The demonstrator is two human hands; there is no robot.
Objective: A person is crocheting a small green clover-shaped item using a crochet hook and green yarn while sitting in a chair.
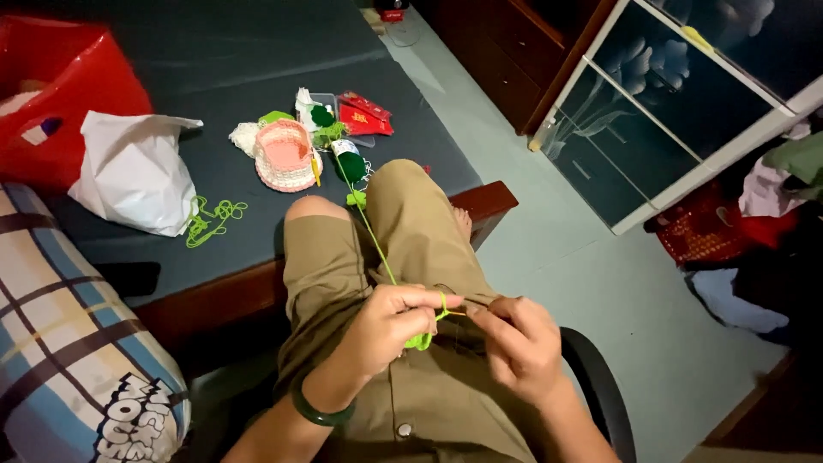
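Left hand point(390, 330) pinched a small lime-green crocheted piece point(419, 341); right hand point(519, 343) gripped a thin hook point(470, 313) over the lap. Taut lime-green yarn strand point(370, 233) ran to a dark-green yarn skein point(349, 161); even tension would suit.

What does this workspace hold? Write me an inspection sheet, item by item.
Surface: dark bed sheet, wooden edge.
Job's things: small lime-green crochet piece; green yarn strand running up to a dark green skein.
Clutter: pink crocheted basket, white plastic bag, red bag, loose green yarn, red packets.
Grippers: left hand pinches the piece; right hand meets it, tool unclear.
Cables: nothing seen.
Surroundings: plaid pillow, glass-door cabinet, tiled floor.
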